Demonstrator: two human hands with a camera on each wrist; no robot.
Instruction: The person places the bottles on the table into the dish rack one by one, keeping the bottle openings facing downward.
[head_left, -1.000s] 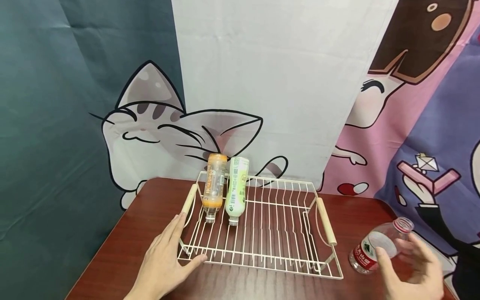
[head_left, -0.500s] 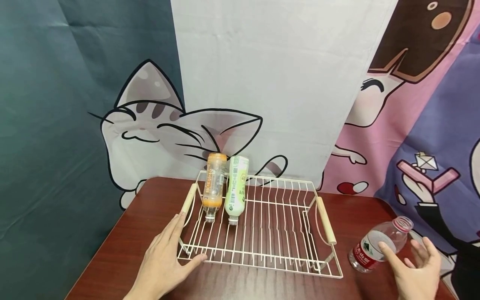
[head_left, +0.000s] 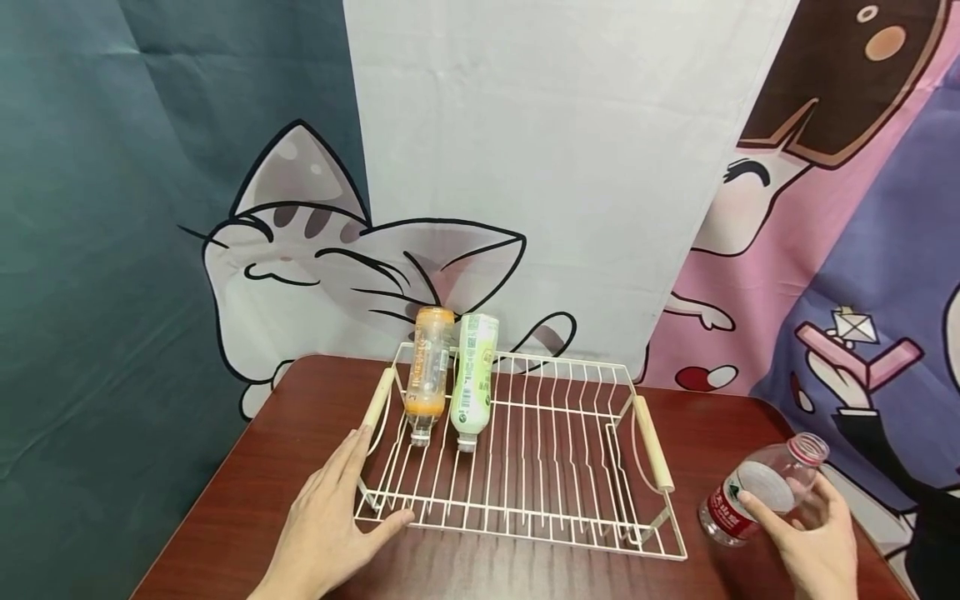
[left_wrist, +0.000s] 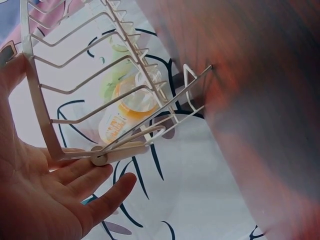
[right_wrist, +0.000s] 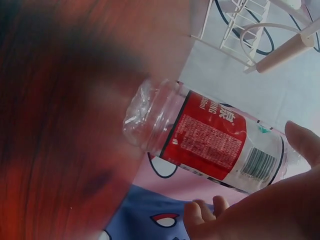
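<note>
A clear plastic bottle [head_left: 765,483] with a red label stands on the table at the right, its mouth uncapped. My right hand [head_left: 817,533] has its thumb across the label side and its fingers bent behind the bottle; the wrist view shows the bottle [right_wrist: 215,137] between thumb and fingers. Fairly straight fingers of my left hand [head_left: 330,508] rest at the left wooden handle [head_left: 380,397] of a white wire rack [head_left: 525,521], its thumb at the front rail. On the rack lie an orange-banded bottle [head_left: 427,367] and a green-labelled bottle [head_left: 473,383], necks toward me.
The rack's right wooden handle [head_left: 652,442] lies between the rack and the red-labelled bottle. Dark reddish wooden table [head_left: 247,483] shows around the rack. A cartoon-printed cloth [head_left: 585,183] hangs behind.
My right hand has drawn back from the red-labelled bottle with its fingers spread, then come in again around it. Bottle, rack and left hand have stayed in place.
</note>
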